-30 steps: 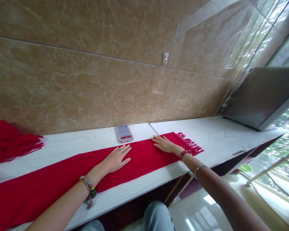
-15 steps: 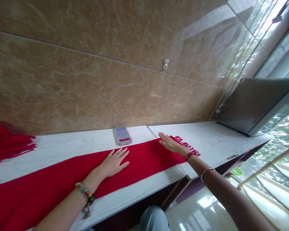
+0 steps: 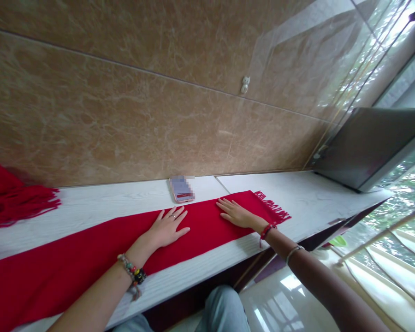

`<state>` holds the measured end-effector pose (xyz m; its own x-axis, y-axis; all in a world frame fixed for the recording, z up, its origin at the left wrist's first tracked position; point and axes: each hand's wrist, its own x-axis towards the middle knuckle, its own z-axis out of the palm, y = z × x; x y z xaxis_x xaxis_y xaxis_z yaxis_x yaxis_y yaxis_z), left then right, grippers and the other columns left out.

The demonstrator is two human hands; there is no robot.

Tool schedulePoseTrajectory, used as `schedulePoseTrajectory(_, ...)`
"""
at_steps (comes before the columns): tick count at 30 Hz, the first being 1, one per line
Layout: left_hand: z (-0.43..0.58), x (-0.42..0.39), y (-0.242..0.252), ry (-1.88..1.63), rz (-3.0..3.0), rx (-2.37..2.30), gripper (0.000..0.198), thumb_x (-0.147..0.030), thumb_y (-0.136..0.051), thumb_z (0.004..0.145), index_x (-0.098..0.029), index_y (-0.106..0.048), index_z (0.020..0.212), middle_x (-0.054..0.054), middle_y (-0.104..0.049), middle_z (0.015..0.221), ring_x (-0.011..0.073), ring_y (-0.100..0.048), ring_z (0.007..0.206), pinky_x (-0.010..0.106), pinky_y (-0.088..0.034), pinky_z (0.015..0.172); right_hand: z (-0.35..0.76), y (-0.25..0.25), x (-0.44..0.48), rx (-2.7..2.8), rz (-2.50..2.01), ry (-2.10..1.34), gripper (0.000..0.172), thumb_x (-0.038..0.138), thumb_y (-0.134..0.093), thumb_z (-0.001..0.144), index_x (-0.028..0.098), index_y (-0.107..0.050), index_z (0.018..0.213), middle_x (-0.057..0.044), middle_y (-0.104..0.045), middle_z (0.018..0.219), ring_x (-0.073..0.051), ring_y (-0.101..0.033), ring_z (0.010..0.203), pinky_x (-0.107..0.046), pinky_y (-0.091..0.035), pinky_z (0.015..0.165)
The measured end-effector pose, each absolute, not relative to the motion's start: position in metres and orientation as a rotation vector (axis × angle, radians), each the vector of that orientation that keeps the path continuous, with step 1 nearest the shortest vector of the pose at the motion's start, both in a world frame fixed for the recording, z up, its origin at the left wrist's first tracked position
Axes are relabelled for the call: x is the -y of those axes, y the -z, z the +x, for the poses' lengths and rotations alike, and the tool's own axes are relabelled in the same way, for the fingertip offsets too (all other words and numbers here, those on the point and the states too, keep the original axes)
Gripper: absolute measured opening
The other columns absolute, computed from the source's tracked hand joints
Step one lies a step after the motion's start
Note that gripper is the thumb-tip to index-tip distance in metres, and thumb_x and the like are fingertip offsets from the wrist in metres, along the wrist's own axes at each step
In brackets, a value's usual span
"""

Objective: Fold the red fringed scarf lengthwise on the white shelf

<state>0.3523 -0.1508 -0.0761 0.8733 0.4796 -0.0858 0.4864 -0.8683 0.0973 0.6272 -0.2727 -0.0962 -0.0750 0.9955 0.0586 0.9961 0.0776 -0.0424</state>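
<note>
Red scarf [image 3: 205, 226] laid lengthwise on white surface [image 3: 287, 184], beneath both hands and stretching off past the left one. Left hand [image 3: 166, 229] palm down on the cloth, fingers spread wide. Right hand [image 3: 235, 214] also palm down, fingers extended and slightly parted; apart from the left, with a flat stretch of red between. Fringe [image 3: 272, 206] just right of the right hand. Phone [image 3: 181, 188] ahead of the left hand, near the far edge of the cloth. Well left of both hands, bunched red fabric [image 3: 14, 200]. Ahead of both, brown marbled wall [image 3: 117, 120].
</note>
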Motion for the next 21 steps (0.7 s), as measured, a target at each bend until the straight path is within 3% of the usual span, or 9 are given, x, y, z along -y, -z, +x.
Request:
schedulePoseTrajectory(6, 0.353, 0.152, 0.075, 0.116, 2.907, -0.812, 0.064, -0.057, -0.025, 0.084, -0.022, -0.021, 0.138, 0.002, -0.012, 0.145, 0.0253, -0.008, 0.133, 0.056, -0.007, 0.102, 0.695, 0.1, 0.287, 2.038, -2.285, 0.11, 0.049, 0.039, -0.02, 0.092, 0.018, -0.029, 0.135, -0.012, -0.03, 0.139, -0.024, -0.024, 0.128, -0.047, -0.028, 0.101)
schedulePoseTrajectory(11, 0.353, 0.156, 0.072, 0.134, 2.869, -0.871, 0.064, -0.057, -0.025, 0.083, -0.025, -0.019, 0.138, 0.001, -0.01, 0.145, 0.0276, -0.006, 0.133, 0.063, -0.005, 0.098, 0.702, 0.087, 0.287, 2.028, -2.28, 0.162, 0.046, 0.031, -0.024, 0.092, 0.007, -0.041, 0.128, -0.02, -0.039, 0.132, -0.028, -0.025, 0.128, -0.049, -0.027, 0.101)
schedulePoseTrajectory(15, 0.352, 0.159, 0.071, 0.122, 2.842, -0.904, 0.067, -0.059, -0.025, 0.082, -0.024, -0.019, 0.138, 0.002, -0.008, 0.145, 0.0293, -0.004, 0.132, 0.065, -0.005, 0.097, 0.635, 0.084, 0.268, 2.142, -2.067, 0.143, 0.052, 0.037, -0.025, 0.092, 0.007, -0.03, 0.134, -0.017, -0.026, 0.14, -0.023, -0.017, 0.131, -0.041, -0.024, 0.104)
schedulePoseTrajectory(21, 0.346, 0.159, 0.07, 0.127, 2.785, -0.993, 0.075, -0.064, -0.025, 0.079, -0.02, -0.014, 0.139, 0.004, -0.005, 0.145, 0.0304, -0.001, 0.132, 0.066, -0.004, 0.096, 0.555, 0.09, 0.251, 2.402, -1.756, -0.084, 0.052, 0.043, -0.019, 0.092, 0.019, -0.021, 0.138, -0.009, -0.023, 0.143, -0.019, -0.015, 0.131, -0.043, -0.017, 0.106)
